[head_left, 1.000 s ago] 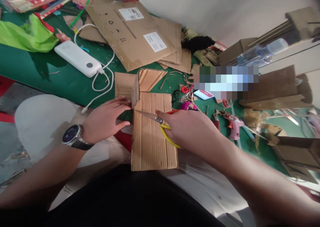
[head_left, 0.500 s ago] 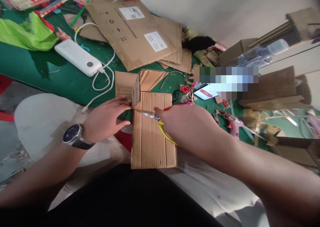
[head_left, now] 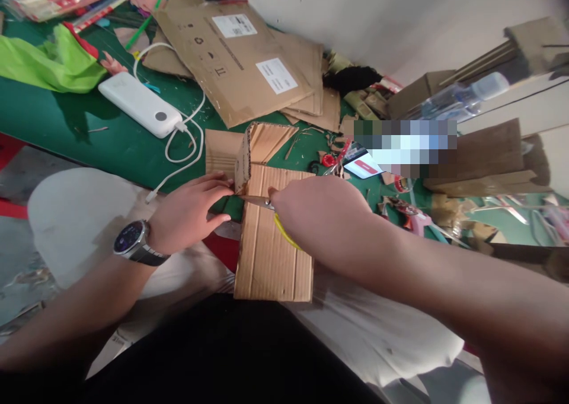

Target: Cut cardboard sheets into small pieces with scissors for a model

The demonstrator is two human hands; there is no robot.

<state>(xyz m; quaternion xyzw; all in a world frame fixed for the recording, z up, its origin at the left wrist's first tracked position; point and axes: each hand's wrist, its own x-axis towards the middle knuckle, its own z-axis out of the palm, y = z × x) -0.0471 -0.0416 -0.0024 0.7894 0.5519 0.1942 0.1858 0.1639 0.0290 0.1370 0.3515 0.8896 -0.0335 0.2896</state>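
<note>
A pair of scissors (head_left: 258, 200) with yellow-edged handles is gripped in my right hand (head_left: 320, 209). Its blades point left across a piece of corrugated cardboard (head_left: 274, 259), tips at the cardboard's left edge by an upright folded flap (head_left: 242, 162). Whether the blades are cutting into it I cannot tell. My left hand (head_left: 186, 211), with a watch (head_left: 132, 238) on the wrist, has its fingers stretched out and its thumb apart. Its fingertips rest against the base of the flap. Most of the scissors' handles are hidden behind my right hand.
Flattened cardboard (head_left: 235, 60) with labels lies at the back of the green table (head_left: 44, 122). A white power bank (head_left: 137, 105) trails its cable nearby. To the right are a phone (head_left: 362, 166), a plastic bottle (head_left: 462, 99), a pink glue gun (head_left: 415, 221) and cardboard scraps.
My right hand and the scissors have shifted slightly left and up, and the blades look more closed. The cardboard's left edge has moved a little away from my left thumb.
</note>
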